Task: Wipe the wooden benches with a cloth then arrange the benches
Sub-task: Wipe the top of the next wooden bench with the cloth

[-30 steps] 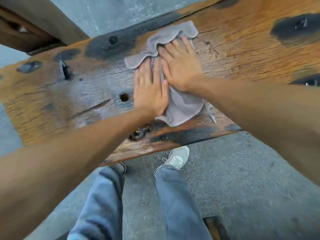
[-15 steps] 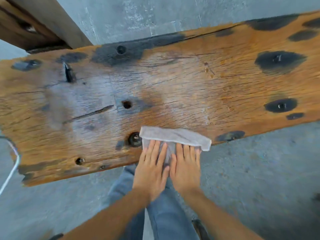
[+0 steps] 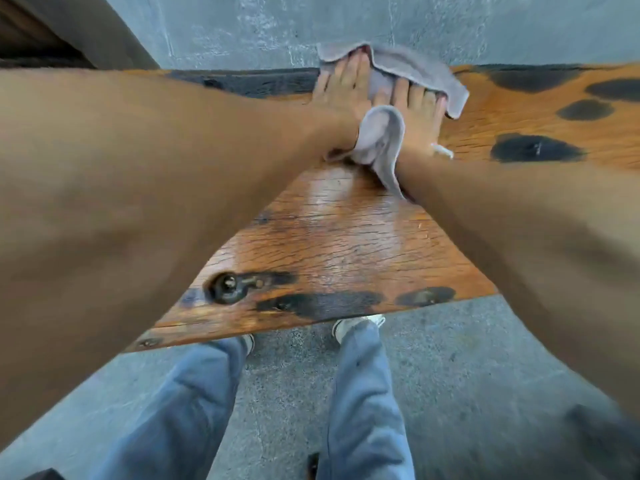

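Bench [image 3: 329,244] far edge | cloth [image 3: 398,69] | left hand [image 3: 341,88], right hand [image 3: 417,112] flat

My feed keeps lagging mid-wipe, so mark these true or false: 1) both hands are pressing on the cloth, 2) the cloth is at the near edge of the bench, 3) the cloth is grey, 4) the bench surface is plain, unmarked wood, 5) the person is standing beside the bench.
1) True: the left hand and right hand lie flat on the cloth.
2) False: it is at the far edge of the bench, next to the wall.
3) True.
4) False: the wood carries dark black patches and a bolt.
5) True: both shoes are on the floor by the near edge.
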